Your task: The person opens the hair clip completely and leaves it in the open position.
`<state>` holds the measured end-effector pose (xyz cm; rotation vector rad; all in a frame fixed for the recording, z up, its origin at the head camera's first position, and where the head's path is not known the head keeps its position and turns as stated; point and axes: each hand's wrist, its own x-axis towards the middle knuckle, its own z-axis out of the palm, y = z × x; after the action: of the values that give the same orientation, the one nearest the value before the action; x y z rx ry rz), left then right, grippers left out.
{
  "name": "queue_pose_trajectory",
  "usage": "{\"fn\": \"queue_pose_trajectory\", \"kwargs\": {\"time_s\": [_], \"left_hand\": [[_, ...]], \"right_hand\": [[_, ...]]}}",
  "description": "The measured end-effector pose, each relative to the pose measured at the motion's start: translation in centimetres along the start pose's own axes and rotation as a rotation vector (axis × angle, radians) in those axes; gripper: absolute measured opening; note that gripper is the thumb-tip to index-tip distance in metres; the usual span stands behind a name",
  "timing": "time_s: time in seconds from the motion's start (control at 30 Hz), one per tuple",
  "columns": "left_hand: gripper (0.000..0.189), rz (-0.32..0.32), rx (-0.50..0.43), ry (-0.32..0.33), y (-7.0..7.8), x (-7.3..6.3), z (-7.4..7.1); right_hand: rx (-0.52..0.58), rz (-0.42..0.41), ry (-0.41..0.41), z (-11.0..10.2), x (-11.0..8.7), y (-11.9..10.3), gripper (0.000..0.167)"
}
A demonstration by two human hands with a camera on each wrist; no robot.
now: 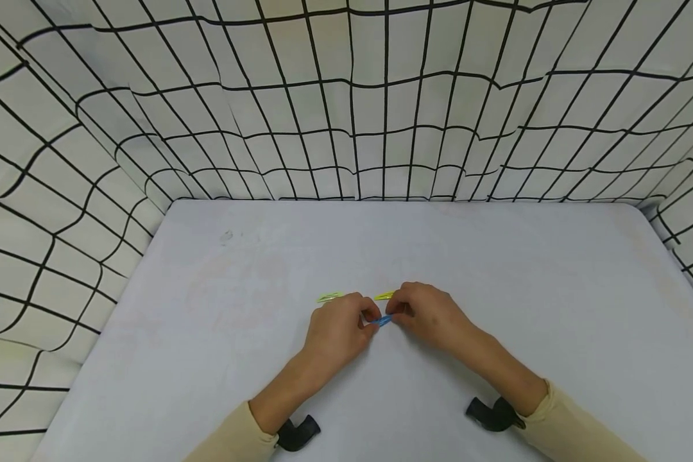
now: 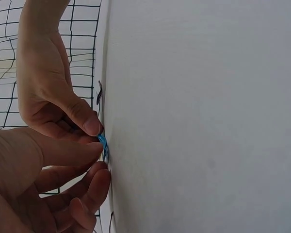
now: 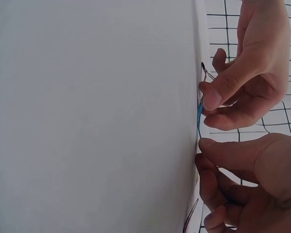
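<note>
A small blue snap hair clip point(image 1: 384, 320) is held between the two hands, just above the white table. My left hand point(image 1: 339, 326) pinches its left end between thumb and fingers. The other end is pinched by my right hand point(image 1: 432, 316). In the left wrist view the blue clip point(image 2: 104, 146) shows as a thin looped strip at the thumb tips. Behind the left hand lies a pale yellow-green clip point(image 1: 330, 297). A bright yellow clip point(image 1: 384, 296) lies behind the right hand, partly covered by its fingers.
The white table point(image 1: 208, 359) spreads around both hands. A white wall with a black grid net point(image 1: 352, 83) rises at its back and sides. Black curved wrist pieces point(image 1: 299, 434) sit under the sleeves, close to the tabletop.
</note>
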<state>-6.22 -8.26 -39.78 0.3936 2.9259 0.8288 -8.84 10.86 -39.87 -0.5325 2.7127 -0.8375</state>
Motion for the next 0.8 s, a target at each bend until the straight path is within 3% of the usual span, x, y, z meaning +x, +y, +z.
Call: {"fn": "queue_pose_trajectory", "kwargs": {"time_s": [0.6,0.8], "left_hand": [[0.016,0.024,0.012,0.006,0.1,0.2,0.3],[0.012,-0.011,-0.027,0.019,0.3,0.1,0.2]], "right_hand": [[0.096,0.017,-0.014,-0.4,-0.3,0.2,0.011],[0.133,-0.021,0.002,-1.1,-0.6,0.4,0.010]]}}
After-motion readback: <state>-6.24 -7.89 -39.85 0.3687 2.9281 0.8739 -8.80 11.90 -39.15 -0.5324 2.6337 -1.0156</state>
